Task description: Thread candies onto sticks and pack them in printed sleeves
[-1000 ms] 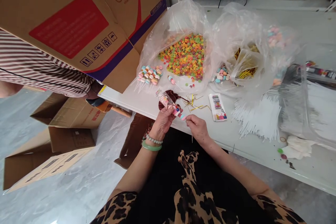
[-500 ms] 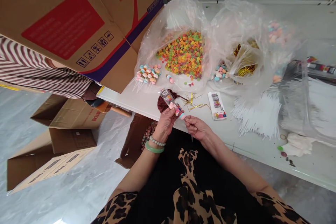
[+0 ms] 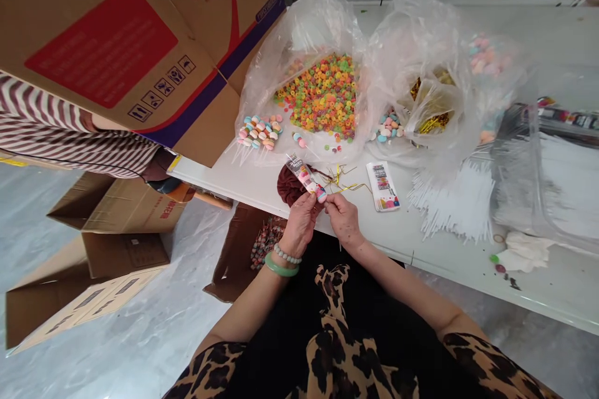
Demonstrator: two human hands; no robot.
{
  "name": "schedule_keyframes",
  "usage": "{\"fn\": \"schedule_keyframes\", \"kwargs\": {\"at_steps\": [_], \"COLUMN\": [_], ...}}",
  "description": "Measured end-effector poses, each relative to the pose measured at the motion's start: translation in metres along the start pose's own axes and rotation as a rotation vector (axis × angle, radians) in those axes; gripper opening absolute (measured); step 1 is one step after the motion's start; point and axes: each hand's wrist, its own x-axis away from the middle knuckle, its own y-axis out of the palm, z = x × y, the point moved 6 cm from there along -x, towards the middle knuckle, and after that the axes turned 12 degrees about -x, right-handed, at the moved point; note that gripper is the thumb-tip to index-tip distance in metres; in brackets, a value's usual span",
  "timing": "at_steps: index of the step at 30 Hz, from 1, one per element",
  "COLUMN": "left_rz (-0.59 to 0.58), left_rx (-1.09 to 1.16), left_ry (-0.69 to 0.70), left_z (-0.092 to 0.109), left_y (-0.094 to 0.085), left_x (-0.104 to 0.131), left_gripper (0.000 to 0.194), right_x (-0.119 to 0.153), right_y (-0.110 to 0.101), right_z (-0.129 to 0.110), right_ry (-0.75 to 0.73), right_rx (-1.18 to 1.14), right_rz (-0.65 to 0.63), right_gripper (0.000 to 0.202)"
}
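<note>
My left hand [image 3: 302, 218] is closed on a small printed plastic wrapper [image 3: 302, 173] with pastel candy inside its lower end. Fingers of my right hand [image 3: 342, 217] pinch the bottom of that wrapper, right beside the left fingertips. A thin white stick shows below my right hand. Behind the wrapper lies a dark red cloth bundle [image 3: 286, 186]. Gold twist ties [image 3: 345, 187] are scattered just beyond my hands. To their right is a stack of flat printed wrappers [image 3: 384, 186].
Candy on sticks [image 3: 258, 132] lies by an open bag of colourful ring candy [image 3: 327, 96]. White sticks [image 3: 456, 199] are spread at right. A big cardboard box [image 3: 187, 43] stands at left, near a person's striped sleeve [image 3: 60, 124]. Below, an open box [image 3: 229, 255] holds candy.
My right hand has moved up against the left one, onto the wrapper's lower end. The wrapper now covers more of the candy. The whole view has shifted slightly.
</note>
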Motion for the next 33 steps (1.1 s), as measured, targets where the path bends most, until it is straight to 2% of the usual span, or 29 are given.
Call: {"fn": "schedule_keyframes", "kwargs": {"at_steps": [3,5,9,12,14,17,20,22,25,28,30,33], "left_rz": [-0.092,-0.112,-0.058,-0.043,-0.036,-0.021,0.004,0.02,0.008,-0.028,-0.016,0.006], "left_rx": [-0.054,-0.063,0.048,0.067,0.082,0.101,0.126,0.149,0.124,0.031,-0.026,-0.055], "left_ry": [-0.109,-0.144,-0.094,-0.068,-0.017,0.024,-0.026,-0.056,-0.093,-0.09,-0.059,-0.043], "left_z": [0.001,0.009,0.029,0.03,0.027,0.017,0.005,0.002,0.002,0.005,0.008,0.009], "left_y": [-0.001,-0.007,-0.017,-0.011,-0.005,0.003,0.007,0.007,0.005,-0.001,-0.007,-0.014], "left_x": [-0.001,-0.005,-0.015,-0.018,-0.018,-0.014,-0.008,-0.005,-0.002,-0.002,-0.004,-0.007], "left_gripper": [0.031,0.034,0.033,0.027,0.022,0.024,0.026,0.027,0.031,0.038,0.04,0.036], "right_x": [-0.001,0.001,0.005,0.006,0.005,0.004,0.01,0.013,0.011,0.005,0.004,0.004], "right_y": [-0.003,-0.006,-0.006,-0.005,-0.004,0.003,0.019,0.024,0.017,0.005,0.0,0.001], "right_z": [0.004,0.005,0.003,-0.001,0.001,0.018,0.031,0.034,0.036,0.033,0.028,0.023], "right_ry": [0.015,0.021,0.019,-0.028,-0.003,0.267,0.58,0.665,0.593,0.37,0.243,0.18], "right_rx": [-0.039,-0.047,-0.011,0.054,0.022,-0.262,-0.602,-0.709,-0.664,-0.428,-0.277,-0.21], "right_rz": [0.008,-0.013,-0.074,-0.059,-0.035,-0.064,-0.177,-0.208,-0.125,-0.054,-0.063,-0.119], "right_gripper": [0.013,0.013,0.013,0.013,0.012,0.008,0.016,0.021,0.021,0.015,0.014,0.016]}}
